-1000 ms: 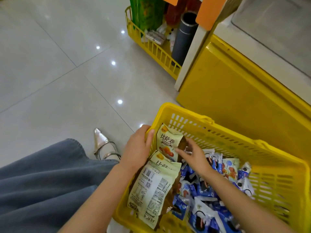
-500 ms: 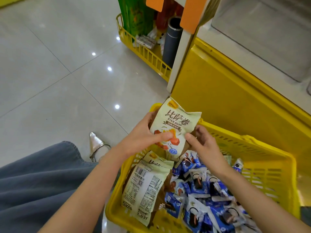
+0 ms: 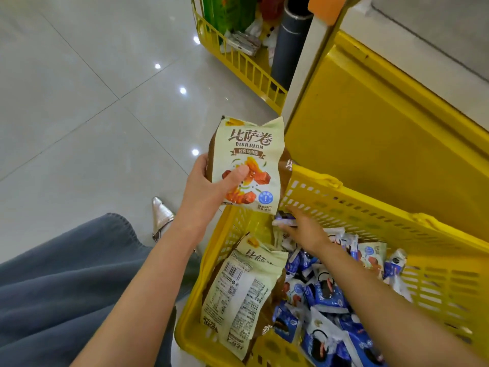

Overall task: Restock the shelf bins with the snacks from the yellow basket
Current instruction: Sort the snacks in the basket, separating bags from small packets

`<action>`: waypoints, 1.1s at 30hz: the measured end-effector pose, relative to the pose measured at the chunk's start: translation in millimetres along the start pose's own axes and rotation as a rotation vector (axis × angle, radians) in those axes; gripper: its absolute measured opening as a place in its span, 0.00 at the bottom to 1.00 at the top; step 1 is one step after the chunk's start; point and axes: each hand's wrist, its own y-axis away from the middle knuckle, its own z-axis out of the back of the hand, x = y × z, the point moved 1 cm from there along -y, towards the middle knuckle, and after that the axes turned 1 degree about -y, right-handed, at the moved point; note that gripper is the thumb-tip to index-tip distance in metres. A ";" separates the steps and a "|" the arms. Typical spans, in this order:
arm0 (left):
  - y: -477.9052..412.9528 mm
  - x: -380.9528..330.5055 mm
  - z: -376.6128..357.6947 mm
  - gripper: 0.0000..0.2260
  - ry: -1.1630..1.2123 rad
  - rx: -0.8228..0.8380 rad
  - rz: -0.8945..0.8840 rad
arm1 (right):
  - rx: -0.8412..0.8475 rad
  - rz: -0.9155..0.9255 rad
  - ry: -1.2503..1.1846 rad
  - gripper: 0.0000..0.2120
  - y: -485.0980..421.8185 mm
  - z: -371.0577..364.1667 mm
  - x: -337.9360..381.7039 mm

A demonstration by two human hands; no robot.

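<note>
Snack bag (image 3: 251,165) stands upright, top edge up, in left hand (image 3: 209,189).

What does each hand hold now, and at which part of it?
The left hand holds a Bisajuan snack bag by its lower left edge, thumb on the front. The right hand pinches a small blue packet at its end, inside the yellow basket.

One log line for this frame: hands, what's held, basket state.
left hand: grip on Bisajuan bag, lifted above basket | right hand: reaching in yellow basket, grip unclear | basket: snacks remain
</note>
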 end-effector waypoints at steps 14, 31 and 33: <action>9.5 1.1 -21.0 0.22 -0.034 0.028 -0.025 | -0.342 0.093 0.028 0.16 38.0 31.5 -24.2; 24.8 7.5 -26.5 0.18 -0.049 0.068 -0.027 | 0.252 -0.022 -0.202 0.39 43.6 9.7 -16.5; 23.4 9.2 -26.0 0.19 -0.047 0.066 -0.024 | 0.384 -0.064 -0.142 0.51 34.9 0.5 -20.8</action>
